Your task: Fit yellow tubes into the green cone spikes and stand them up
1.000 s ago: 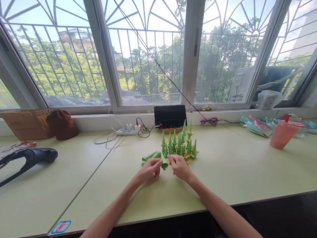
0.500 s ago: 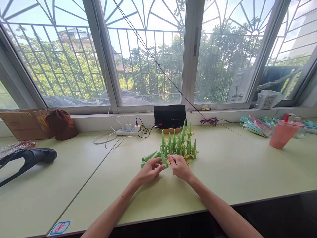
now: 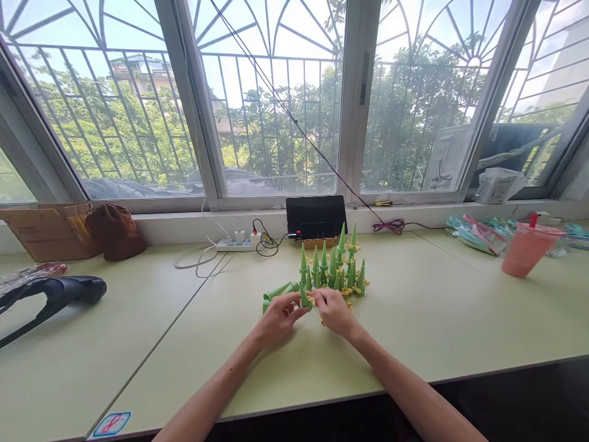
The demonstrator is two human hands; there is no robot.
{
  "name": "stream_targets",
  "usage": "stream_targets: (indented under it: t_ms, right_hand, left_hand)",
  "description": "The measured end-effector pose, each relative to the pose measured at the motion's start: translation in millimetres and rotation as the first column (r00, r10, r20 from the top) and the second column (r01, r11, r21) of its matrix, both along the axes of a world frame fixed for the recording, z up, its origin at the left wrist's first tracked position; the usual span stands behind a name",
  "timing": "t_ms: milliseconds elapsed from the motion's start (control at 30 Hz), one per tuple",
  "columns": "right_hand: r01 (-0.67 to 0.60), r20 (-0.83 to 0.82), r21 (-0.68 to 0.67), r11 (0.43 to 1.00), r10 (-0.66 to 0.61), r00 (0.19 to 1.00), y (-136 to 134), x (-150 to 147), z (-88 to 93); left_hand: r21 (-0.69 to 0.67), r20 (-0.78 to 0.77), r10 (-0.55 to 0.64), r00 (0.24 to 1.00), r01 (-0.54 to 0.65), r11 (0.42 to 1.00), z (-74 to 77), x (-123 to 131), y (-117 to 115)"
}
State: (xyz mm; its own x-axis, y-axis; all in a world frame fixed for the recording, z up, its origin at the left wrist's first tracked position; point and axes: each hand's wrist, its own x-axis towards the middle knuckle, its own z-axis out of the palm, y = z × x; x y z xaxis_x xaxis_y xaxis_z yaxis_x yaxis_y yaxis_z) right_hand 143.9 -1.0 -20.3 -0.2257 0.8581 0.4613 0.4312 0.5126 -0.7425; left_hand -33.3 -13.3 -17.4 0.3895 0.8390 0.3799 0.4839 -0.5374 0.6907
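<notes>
My left hand (image 3: 280, 317) is closed around the base of a green plastic cone (image 3: 304, 297) near the table's middle. Just to its right, my right hand (image 3: 335, 310) has its fingers curled together at small yellow pieces; what its fingertips pinch is too small to make out. Behind both hands stands a cluster of upright green cones (image 3: 341, 247) with yellow connectors (image 3: 353, 247) on their sides. Left of the cluster, green tubular pieces (image 3: 277, 291) lie on the table, partly covered by my left hand.
Behind the cones a black tablet (image 3: 315, 215) leans at the window wall. A power strip (image 3: 237, 244) with cables sits left of it. A pink cup with a straw (image 3: 529, 248) and plastic packets (image 3: 476, 234) are at right; a black curved object (image 3: 69, 291) lies at left.
The green cone in my left hand has dropped slightly and stands more upright. My right hand has hardly moved.
</notes>
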Motion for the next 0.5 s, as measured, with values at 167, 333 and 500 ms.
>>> stream_targets:
  t_ms: [167,333,500]
  right_hand:
    - [-0.012,-0.013,-0.006,1.0,0.012,1.0,0.6,-0.1,-1.4]
    - [0.01,-0.022,0.002,1.0,-0.01,1.0,1.2,-0.6,-2.1]
    - [0.065,-0.117,0.022,0.998,-0.062,0.991,1.3,0.1,-0.4]
  left_hand:
    - [0.089,-0.021,0.024,0.999,-0.022,0.996,-4.7,-1.4,2.7]
    - [0.077,-0.016,0.056,0.998,-0.055,0.996,-2.4,1.5,2.6]
    - [-0.03,0.082,0.147,0.986,-0.145,0.989,1.6,4.1,3.7]
